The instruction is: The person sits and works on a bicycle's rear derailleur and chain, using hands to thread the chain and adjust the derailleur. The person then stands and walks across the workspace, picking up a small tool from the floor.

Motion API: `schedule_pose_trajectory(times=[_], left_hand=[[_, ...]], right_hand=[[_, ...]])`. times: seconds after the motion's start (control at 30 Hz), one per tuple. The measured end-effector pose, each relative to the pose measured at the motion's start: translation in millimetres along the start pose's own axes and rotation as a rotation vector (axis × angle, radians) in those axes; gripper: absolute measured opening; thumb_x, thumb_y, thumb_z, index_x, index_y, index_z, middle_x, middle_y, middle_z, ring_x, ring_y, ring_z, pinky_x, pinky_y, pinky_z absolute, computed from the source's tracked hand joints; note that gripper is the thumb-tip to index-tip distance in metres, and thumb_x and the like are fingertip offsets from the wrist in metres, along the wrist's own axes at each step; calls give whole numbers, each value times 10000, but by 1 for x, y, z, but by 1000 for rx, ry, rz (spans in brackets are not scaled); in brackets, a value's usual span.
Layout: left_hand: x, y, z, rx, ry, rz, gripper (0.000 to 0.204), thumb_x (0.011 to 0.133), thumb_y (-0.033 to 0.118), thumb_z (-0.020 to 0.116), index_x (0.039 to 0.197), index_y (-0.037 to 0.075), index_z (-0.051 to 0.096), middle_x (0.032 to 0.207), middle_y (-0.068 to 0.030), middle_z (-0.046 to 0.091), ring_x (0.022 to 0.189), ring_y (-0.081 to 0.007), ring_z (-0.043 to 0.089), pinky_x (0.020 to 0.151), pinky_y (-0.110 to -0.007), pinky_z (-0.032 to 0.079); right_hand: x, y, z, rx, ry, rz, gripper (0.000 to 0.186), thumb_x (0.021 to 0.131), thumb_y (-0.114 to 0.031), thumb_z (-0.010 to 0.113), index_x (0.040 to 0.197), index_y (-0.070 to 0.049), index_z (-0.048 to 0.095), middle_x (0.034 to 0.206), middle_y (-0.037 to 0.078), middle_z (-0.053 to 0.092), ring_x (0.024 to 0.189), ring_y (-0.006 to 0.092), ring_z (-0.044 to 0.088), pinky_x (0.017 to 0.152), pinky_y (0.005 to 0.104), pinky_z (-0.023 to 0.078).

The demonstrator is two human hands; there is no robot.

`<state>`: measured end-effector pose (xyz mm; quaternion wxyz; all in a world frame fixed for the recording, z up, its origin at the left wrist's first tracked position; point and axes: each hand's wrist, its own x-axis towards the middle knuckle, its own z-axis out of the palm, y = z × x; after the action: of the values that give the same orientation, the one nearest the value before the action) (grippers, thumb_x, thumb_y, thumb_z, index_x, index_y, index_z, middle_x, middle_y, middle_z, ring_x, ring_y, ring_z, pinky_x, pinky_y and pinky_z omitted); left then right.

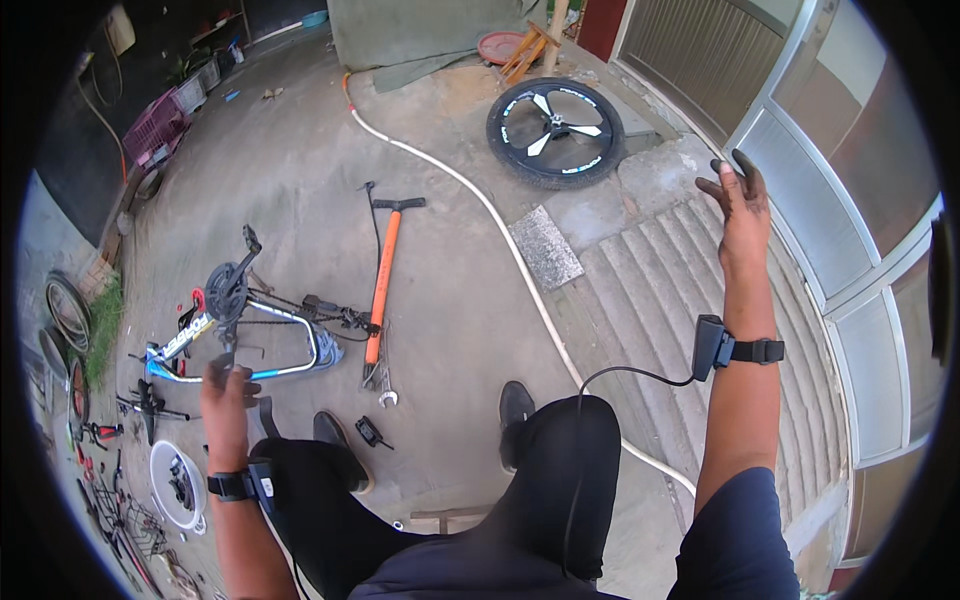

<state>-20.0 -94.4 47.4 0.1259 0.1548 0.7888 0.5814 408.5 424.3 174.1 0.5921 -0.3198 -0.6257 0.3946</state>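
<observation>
My right hand (738, 195) is raised at the right, its smudged fingers spread and holding nothing. My left hand (228, 388) hangs at the lower left, fingers loosely bent and apart, with nothing visible in them. Just beyond it, a white and blue bicycle frame (270, 373) lies on the concrete, with its crank and chainring (227, 290) on top. An orange floor pump (384, 285) lies to the right of the frame, by the rear derailleur (345, 317). Beside the pump's lower end is a wrench (388, 385). A strapped device with a cable sits on each wrist.
A black wheel (556, 132) with white spokes lies at the far right. A white hose (480, 190) crosses the floor. Ridged concrete (700, 320) is at the right. A white basin (178, 485) holds parts, near loose bike parts. A small black part (373, 432) lies between my feet.
</observation>
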Motion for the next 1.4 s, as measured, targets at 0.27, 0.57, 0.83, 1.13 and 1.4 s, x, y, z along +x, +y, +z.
schedule_pose_trajectory(times=[0.27, 0.57, 0.83, 1.13, 1.4], left_hand=[[-114, -199, -153, 270, -252, -657, 392, 960, 97, 603, 1330, -34, 608, 1040, -91, 739, 915, -192, 687, 818, -351, 562], [-259, -261, -80, 286, -648, -1386, 559, 917, 235, 690, 1418, 20, 568, 1023, -132, 755, 932, -252, 716, 852, -385, 563], [-254, -218, -40, 237, -764, -1527, 572, 911, 255, 698, 1421, 31, 570, 1021, -137, 754, 928, -261, 717, 847, -388, 564], [-273, -97, -18, -14, -763, -1643, 586, 904, 277, 706, 1425, 44, 571, 1019, -143, 753, 924, -271, 717, 842, -391, 564], [-251, 72, -34, -186, -738, -1722, 599, 898, 297, 713, 1428, 55, 573, 1017, -149, 752, 921, -279, 718, 838, -394, 565]], right_hand=[[-18, 14, 67, -15, -294, 16, 589, 996, -295, 703, 1438, 46, 516, 1218, 204, 675, 1008, 272, 717, 966, 376, 544], [-30, 154, 296, -97, -847, 139, 539, 994, -248, 712, 1421, 32, 539, 1154, 154, 710, 940, 244, 729, 919, 352, 548], [-67, 182, 473, -138, -1215, 336, 524, 980, -221, 719, 1413, 13, 541, 1091, 143, 702, 928, 233, 721, 887, 345, 547], [-107, 92, 664, -221, -1653, 419, 535, 1003, -214, 684, 1450, 20, 505, 1129, 168, 689, 995, 244, 696, 931, 387, 550], [-45, -11, 700, -381, -1854, 632, 544, 1001, -139, 678, 1477, -2, 454, 1142, 161, 668, 1017, 229, 688, 936, 355, 542]])
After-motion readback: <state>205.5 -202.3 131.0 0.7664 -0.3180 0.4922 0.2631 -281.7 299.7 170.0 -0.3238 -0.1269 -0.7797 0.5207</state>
